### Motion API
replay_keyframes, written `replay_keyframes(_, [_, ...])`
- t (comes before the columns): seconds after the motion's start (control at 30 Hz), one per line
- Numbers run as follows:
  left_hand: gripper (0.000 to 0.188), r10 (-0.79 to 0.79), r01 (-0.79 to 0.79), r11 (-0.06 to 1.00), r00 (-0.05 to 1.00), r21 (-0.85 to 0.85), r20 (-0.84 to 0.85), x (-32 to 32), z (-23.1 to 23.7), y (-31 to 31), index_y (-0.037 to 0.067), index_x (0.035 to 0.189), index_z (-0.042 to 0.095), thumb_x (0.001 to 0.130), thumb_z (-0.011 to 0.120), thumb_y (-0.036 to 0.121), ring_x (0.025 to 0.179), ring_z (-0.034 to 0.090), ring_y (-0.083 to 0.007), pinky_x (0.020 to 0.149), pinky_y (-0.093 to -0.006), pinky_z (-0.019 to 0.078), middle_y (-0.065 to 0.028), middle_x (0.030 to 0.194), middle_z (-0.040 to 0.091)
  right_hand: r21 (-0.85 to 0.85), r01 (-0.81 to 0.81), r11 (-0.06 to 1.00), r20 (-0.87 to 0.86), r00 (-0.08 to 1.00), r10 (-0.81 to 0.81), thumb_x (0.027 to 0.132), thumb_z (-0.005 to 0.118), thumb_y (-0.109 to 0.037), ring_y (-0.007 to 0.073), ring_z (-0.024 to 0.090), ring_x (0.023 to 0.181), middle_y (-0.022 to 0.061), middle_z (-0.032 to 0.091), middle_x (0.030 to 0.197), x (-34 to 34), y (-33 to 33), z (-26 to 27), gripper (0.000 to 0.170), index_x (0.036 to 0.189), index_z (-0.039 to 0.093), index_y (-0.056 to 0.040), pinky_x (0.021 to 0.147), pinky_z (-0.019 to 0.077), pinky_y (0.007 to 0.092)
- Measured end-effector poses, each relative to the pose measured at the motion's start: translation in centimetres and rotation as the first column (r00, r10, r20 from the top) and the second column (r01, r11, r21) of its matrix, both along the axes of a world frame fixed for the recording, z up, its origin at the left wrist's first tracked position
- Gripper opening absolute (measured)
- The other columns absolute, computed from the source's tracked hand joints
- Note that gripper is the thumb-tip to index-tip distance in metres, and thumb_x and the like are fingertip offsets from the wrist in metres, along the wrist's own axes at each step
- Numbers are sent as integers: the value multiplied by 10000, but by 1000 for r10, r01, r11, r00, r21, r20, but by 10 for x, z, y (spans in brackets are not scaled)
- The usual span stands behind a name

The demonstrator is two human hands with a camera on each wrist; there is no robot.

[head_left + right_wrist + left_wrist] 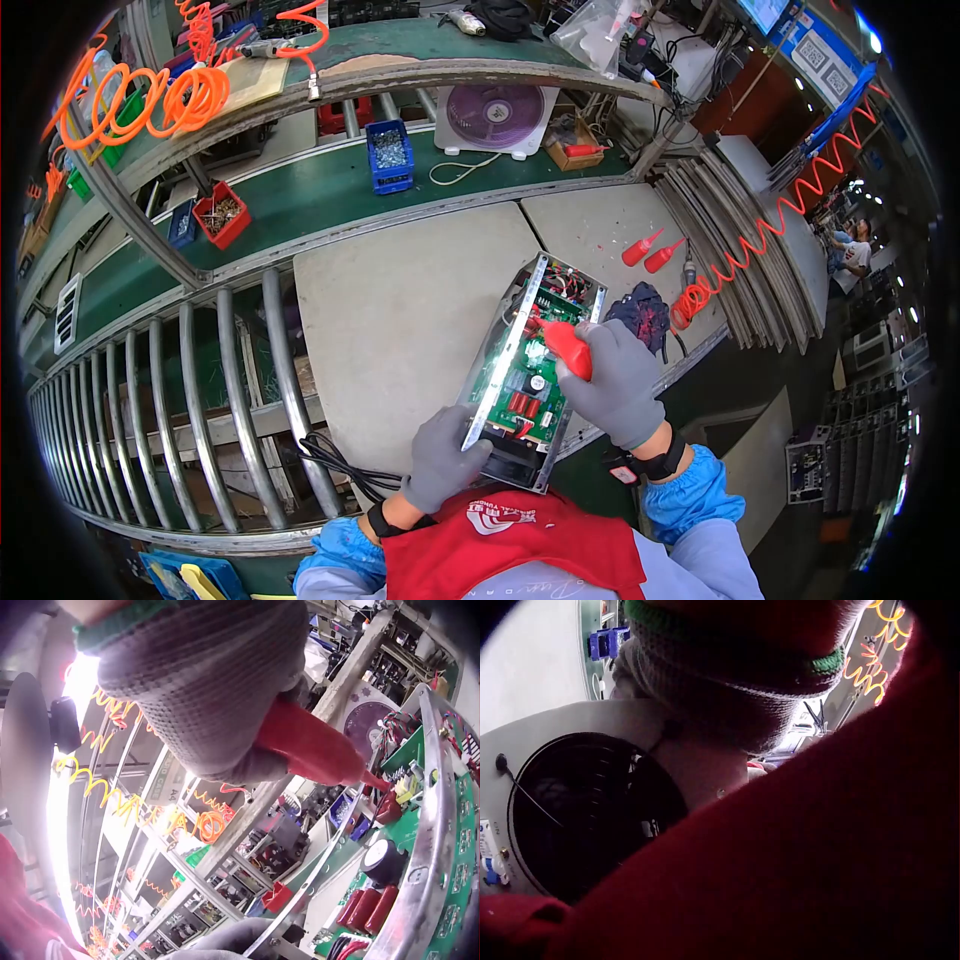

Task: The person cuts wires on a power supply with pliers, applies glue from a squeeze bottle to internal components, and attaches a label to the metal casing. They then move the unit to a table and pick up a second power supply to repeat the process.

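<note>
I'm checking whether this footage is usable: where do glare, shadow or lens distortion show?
Head: wide-angle curving and black corners, circuit board brightly lit; left wrist: mostly dark, left hand in shadow, red cloth filling the lower right; right wrist: a strip light burnt out white, the red bottle readable in the right hand.

From here "A4" reads on an overhead sign (169,777), white lettering (490,518) blurs on the red apron (590,545), and QR codes (811,53) mark a blue board (808,82).
</note>
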State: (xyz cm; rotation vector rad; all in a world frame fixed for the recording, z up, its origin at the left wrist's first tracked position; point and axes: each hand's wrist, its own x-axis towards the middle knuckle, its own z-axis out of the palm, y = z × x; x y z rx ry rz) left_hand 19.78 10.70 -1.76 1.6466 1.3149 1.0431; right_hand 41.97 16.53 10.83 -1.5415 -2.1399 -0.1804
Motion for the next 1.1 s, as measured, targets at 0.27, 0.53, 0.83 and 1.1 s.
replay_keyframes(0.27, [455,-5,7,999,999,47,-36,5,-4,2,53,1162,651,741,725,208,784,648,-338,706,-437,517,-163,901,644,-21,19,1000,-143,989,-22,731,763,-207,349,655,771,141,630,882,22,19,4,342,1004,632,-49,645,519,432])
replay_keyframes(0.53, [429,3,-2,1000,1000,29,-23,8,-5,2,70,1155,648,758,712,221,802,661,-366,705,-467,521,-169,911,651,-9,34,999,-73,997,-35,727,757,-203,342,648,738,140,622,856,22,13,3,331,1005,644,-64,631,512,432])
replay_keyframes(0.83, [408,12,-12,999,1000,31,-11,8,-3,1,77,1142,651,764,708,221,794,663,-366,701,-463,524,-167,912,653,18,-3,1000,-39,999,3,720,763,-204,330,643,729,127,614,850,11,12,7,341,1006,636,-69,615,509,423])
replay_keyframes(1.1, [392,32,-32,998,999,49,-11,10,-3,0,76,1128,656,767,703,222,782,659,-366,696,-459,524,-169,900,653,50,-28,998,-120,992,34,733,776,-216,323,651,755,125,627,873,11,17,2,347,1021,648,-73,645,518,417])
